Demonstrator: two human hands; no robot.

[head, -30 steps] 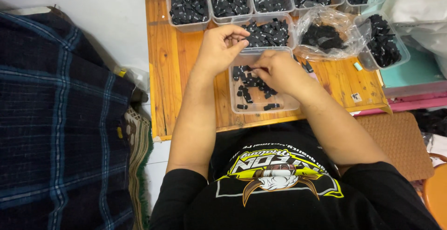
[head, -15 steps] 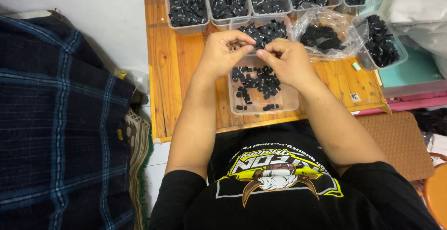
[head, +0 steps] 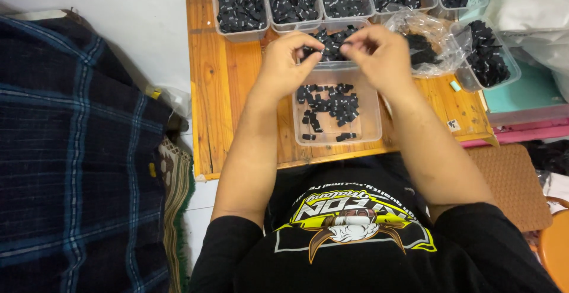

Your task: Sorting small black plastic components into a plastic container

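My left hand and my right hand are raised side by side, fingertips almost meeting, and together they pinch a small black fabric piece. They hover over a clear plastic tray that holds a loose scatter of the same black pieces. Just behind it, partly hidden by my fingers, a second clear tray is filled with more of them. Both trays stand on a low wooden table.
Several clear tubs full of black pieces line the table's far edge. A crumpled plastic bag and another tub lie to the right. A dark plaid blanket is on the left, a brown mat and an orange stool on the right.
My right hand has risen out of the near tray and moved away from me. Both hands have come together above the far tray, fingertips now nearly touching.
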